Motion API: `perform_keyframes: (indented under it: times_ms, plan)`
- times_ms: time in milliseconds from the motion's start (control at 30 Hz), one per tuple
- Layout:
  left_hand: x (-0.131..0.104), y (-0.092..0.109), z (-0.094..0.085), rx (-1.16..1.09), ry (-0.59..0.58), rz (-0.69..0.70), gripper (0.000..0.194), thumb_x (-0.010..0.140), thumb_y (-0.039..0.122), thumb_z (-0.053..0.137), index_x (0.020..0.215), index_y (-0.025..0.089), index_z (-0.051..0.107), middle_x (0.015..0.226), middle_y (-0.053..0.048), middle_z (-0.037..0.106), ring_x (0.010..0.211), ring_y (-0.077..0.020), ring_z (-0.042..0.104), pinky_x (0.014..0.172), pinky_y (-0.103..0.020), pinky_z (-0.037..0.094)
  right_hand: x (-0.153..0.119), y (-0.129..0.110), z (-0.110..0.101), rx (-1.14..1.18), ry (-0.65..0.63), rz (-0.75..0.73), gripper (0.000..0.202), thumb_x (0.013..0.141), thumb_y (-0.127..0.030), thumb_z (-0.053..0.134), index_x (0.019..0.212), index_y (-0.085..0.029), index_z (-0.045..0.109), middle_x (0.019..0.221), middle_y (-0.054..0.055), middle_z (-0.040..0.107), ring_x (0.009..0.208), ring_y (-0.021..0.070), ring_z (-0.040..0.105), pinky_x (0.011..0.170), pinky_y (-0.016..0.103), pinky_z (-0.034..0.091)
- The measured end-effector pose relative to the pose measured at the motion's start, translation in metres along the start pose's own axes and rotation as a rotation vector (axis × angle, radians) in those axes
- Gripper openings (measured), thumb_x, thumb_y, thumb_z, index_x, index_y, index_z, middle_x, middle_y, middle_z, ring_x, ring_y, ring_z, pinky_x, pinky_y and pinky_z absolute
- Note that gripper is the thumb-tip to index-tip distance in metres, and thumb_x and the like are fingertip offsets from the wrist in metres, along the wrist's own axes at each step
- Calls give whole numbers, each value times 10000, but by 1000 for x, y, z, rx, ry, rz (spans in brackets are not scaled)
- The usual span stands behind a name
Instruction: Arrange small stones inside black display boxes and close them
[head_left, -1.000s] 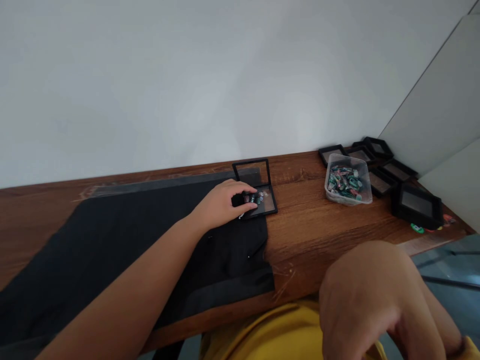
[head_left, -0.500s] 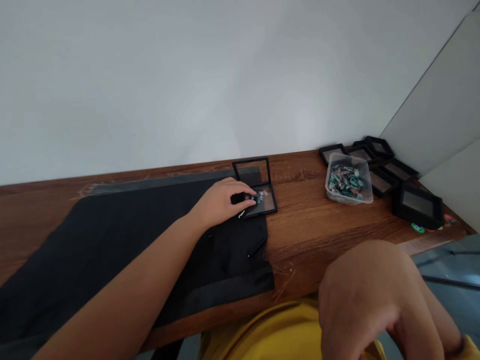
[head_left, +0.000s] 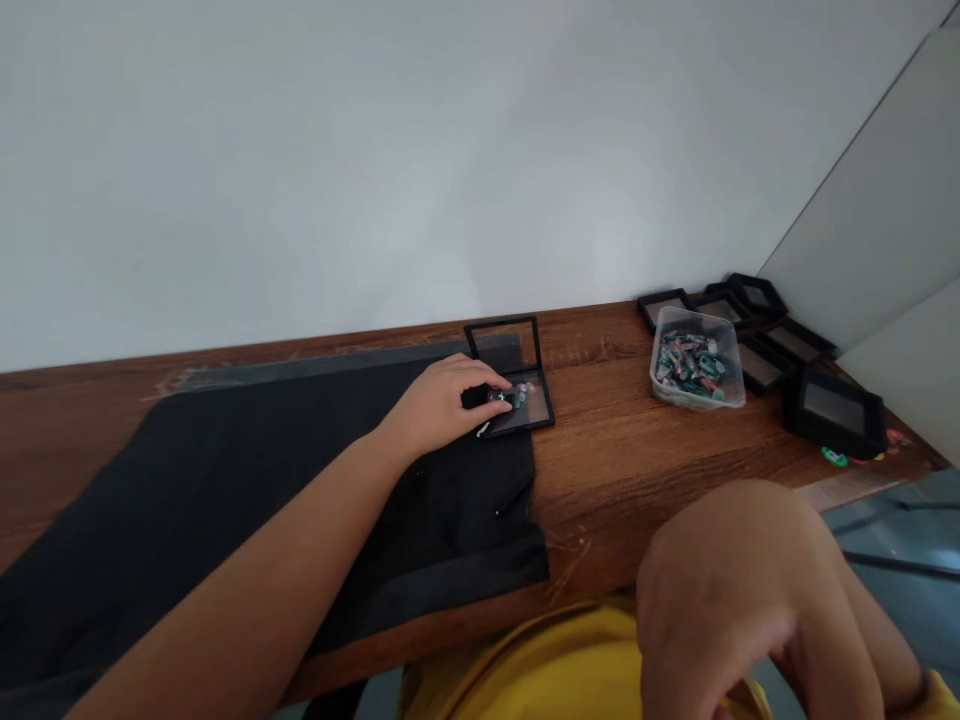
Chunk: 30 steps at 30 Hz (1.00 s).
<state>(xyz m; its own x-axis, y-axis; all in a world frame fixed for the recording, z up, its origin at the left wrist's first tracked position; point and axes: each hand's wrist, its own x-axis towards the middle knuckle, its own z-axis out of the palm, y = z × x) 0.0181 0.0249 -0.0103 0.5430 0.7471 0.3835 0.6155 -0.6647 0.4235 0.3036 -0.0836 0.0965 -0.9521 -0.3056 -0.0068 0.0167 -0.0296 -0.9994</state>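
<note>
My left hand point(head_left: 450, 400) reaches into an opened black display frame point(head_left: 552, 405), its lid tilted up at the back and clear film across the base. The thumb and fingers close around a small dark green piece point(head_left: 512, 397) on the film; its exact kind is too small to make out. Beside the fingertips lie a few small pale pieces point(head_left: 529, 392). My right hand point(head_left: 739, 590) hangs in the near foreground, in front of the table edge. Its fingers bend downward, and the fingertips are hidden below the picture.
A clear plastic tub point(head_left: 660, 388) of small green, red and clear pieces stands to the right. Several black frames point(head_left: 834, 410) lie around it, with a few coloured bits point(head_left: 835, 456) beside them. Black cloth point(head_left: 247, 470) covers the table's left. A white wall point(head_left: 375, 170) rises behind.
The left fingers have shifted very slightly on the small dark green piece. The right hand stays in nearly the same place.
</note>
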Motion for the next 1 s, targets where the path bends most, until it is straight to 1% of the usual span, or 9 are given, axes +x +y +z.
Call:
perform_keyframes:
  times_ms: [133, 267, 333, 433, 500, 567, 700, 867, 1000]
  plan:
    - [0, 0, -1, 10, -10, 8, 332, 944, 519, 640, 1014, 234, 795, 1034, -79, 790, 985, -262, 686, 928, -436, 527, -2, 1, 0, -4, -12, 11, 695, 846, -960, 271, 778, -272, 352, 746, 5, 464, 697, 172, 491, 684, 296, 445]
    - [-1, 5, -1, 42, 10, 17, 339, 930, 531, 668, 1054, 241, 792, 1107, -87, 764, 1017, -271, 673, 960, -456, 516, -5, 0, 0, -2, 19, 10, 693, 847, -956, 302, 769, -269, 358, 741, 5, 470, 689, 171, 492, 688, 299, 451]
    - [-1, 8, 0, 54, 20, 13, 331, 922, 528, 685, 1059, 249, 796, 1102, -83, 756, 1006, -270, 666, 957, -460, 514, -5, -2, 0, -7, 17, 15, 689, 867, -944, 258, 773, -269, 359, 742, 8, 472, 691, 171, 490, 689, 302, 453]
    - [-1, 13, 4, 73, 20, 8, 297, 931, 505, 685, 1051, 260, 805, 1088, -75, 752, 998, -264, 656, 946, -450, 513, -5, -4, 0, -36, 1, 26, 698, 884, -928, 127, 787, -273, 348, 745, 8, 461, 700, 173, 477, 678, 302, 444]
    - [0, 15, 7, 88, 14, 3, 285, 943, 493, 676, 1044, 261, 808, 1082, -69, 752, 994, -259, 652, 934, -437, 515, -4, -4, 0, -47, 5, 30, 706, 877, -931, 97, 791, -274, 341, 752, 10, 466, 703, 173, 482, 687, 305, 452]
    - [0, 16, 9, 98, 7, -10, 291, 949, 498, 667, 1035, 260, 810, 1075, -68, 755, 986, -258, 649, 923, -428, 517, -3, -4, 0, -50, 23, 33, 706, 868, -946, 153, 785, -273, 347, 751, 11, 480, 698, 171, 495, 695, 304, 467]
    - [0, 15, 10, 92, 5, -41, 335, 958, 526, 635, 1004, 245, 811, 1055, -81, 756, 998, -276, 643, 924, -439, 524, -2, -1, 0, -17, 54, 25, 696, 837, -952, 363, 761, -261, 405, 729, 8, 505, 685, 160, 514, 688, 282, 487]
    - [0, 14, 11, 76, 5, -63, 329, 944, 533, 642, 1002, 252, 803, 1049, -72, 764, 1011, -282, 639, 920, -436, 531, -6, 5, 0, -5, 49, -25, 704, 833, -948, 383, 754, -251, 446, 761, 20, 505, 706, 165, 516, 703, 286, 496]
    - [1, 14, 11, 73, -3, -69, 311, 939, 526, 649, 969, 255, 799, 1033, -67, 764, 1005, -275, 637, 929, -438, 526, -7, 4, 1, -13, 62, 6, 656, 866, -892, 454, 742, -247, 457, 757, 18, 519, 689, 160, 526, 707, 274, 506]
